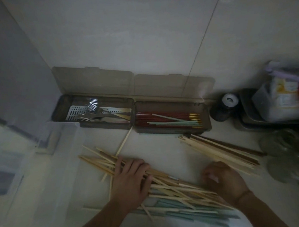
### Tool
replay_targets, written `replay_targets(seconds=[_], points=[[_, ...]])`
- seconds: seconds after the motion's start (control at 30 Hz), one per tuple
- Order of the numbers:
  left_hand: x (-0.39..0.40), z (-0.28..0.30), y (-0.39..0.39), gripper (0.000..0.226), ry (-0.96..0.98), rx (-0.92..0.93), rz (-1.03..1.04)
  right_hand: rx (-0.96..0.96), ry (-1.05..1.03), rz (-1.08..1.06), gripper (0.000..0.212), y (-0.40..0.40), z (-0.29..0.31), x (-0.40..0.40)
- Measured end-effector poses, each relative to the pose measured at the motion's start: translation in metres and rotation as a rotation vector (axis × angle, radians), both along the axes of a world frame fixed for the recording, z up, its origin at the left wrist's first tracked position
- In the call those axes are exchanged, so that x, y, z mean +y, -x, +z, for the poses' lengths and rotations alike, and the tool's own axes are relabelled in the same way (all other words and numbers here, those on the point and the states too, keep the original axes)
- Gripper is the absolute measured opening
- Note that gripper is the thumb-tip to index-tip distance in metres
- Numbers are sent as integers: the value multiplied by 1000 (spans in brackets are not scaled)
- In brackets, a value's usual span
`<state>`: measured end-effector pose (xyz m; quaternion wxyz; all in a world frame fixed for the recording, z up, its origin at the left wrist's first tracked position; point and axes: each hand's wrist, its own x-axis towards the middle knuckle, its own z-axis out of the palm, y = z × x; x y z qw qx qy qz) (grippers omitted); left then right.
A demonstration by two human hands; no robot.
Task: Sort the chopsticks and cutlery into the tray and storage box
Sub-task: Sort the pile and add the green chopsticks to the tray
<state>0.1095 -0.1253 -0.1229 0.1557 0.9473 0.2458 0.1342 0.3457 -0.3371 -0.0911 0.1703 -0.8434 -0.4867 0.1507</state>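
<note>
A loose heap of pale wooden chopsticks [174, 187] lies on the tiled floor, over some teal ones [197, 212]. My left hand [132, 178] presses flat on the heap, fingers spread. My right hand [223, 179] is curled at the heap's right end; whether it grips any sticks is unclear. A second neat bundle of wooden chopsticks [218, 150] lies to the right. Behind stand two open brown boxes: the left box [58, 108] holds forks and spoons [92, 110], the right box [205, 114] holds red and green chopsticks [168, 120].
A clear plastic storage bin [42, 140] stands at the left. A dark jar [224, 106], a tray with packets [281, 98] and glass lids [283, 154] crowd the right side. One stray chopstick [125, 141] lies between the boxes and the heap.
</note>
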Motion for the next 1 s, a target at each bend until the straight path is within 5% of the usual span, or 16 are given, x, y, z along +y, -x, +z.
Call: replay_targets(seconds=[0.53,0.73,1.0], points=[[0,3,0,30,-21,18,6,-77,67,-243,10,-18,-20,-28],[0,4,-1,31,-14,5,3,-260,5,-164,33,-8,-23,-29],[1,3,-1,32,-5,19,4,-389,23,-208,21,6,-21,-21]])
